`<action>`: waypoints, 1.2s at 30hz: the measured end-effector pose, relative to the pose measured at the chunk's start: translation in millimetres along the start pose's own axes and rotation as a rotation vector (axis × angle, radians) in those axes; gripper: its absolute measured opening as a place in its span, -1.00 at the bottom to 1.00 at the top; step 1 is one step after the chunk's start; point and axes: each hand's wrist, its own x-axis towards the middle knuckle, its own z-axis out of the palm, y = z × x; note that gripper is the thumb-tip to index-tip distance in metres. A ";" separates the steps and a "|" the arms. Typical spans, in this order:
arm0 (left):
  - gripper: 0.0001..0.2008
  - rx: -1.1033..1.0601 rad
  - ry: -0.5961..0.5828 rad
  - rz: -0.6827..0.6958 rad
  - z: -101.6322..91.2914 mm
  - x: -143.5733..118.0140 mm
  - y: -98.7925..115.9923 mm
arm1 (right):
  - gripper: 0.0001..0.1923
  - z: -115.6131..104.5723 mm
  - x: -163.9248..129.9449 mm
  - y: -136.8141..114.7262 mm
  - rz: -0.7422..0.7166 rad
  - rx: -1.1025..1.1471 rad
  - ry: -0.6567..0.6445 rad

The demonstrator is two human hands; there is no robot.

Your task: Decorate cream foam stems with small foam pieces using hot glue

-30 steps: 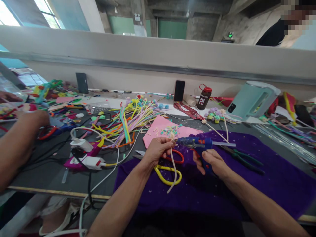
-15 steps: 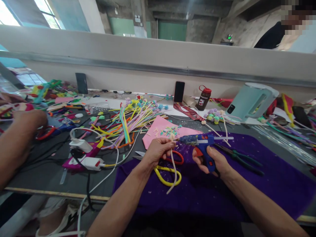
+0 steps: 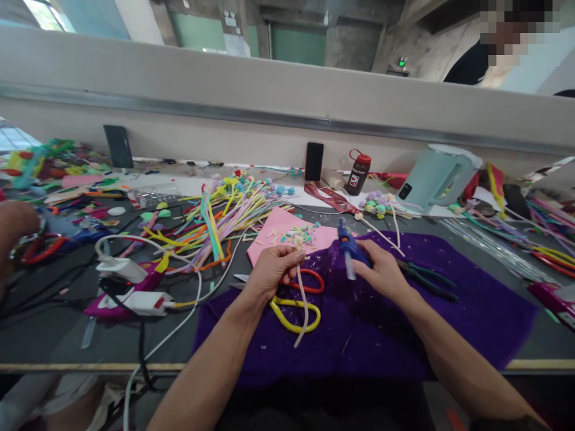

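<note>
Between the fingertips of my left hand is a cream pipe-cleaner flower, its small head on top and its stem hanging down. My right hand is closed around a blue hot glue gun, nozzle pointing away from me and a clear glue stick jutting from its back end. Scissors with one red and one yellow handle loop lie below my left hand. A pink sheet beyond the hands carries small cut pieces. Pliers with dark green handles rest right of my right hand.
A purple cloth covers the table's front. At left are a power strip with cables and another person's hand. Behind lie a pipe-cleaner bundle, a phone, a bottle and a mint kettle.
The glue gun has moved away from the flower head and turned from sideways to pointing away from me. My left hand keeps its hold on the flower. The view has shifted slightly right.
</note>
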 end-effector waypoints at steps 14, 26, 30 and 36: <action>-0.75 -0.269 -0.164 -0.075 3.9 -3.6 3.0 | -0.63 14.6 5.6 2.1 -0.043 -0.342 -0.023; -0.71 -0.257 -0.191 -0.120 7.1 -8.7 7.5 | -0.84 43.4 22.1 -55.5 -0.075 0.482 -0.152; -0.71 -0.220 -0.186 -0.099 6.3 -7.8 4.5 | -0.87 41.6 24.8 -55.9 -0.075 0.487 -0.142; -0.70 -0.075 -0.067 -0.057 8.6 -9.3 4.7 | -0.87 29.1 30.9 -39.9 0.010 0.587 -0.212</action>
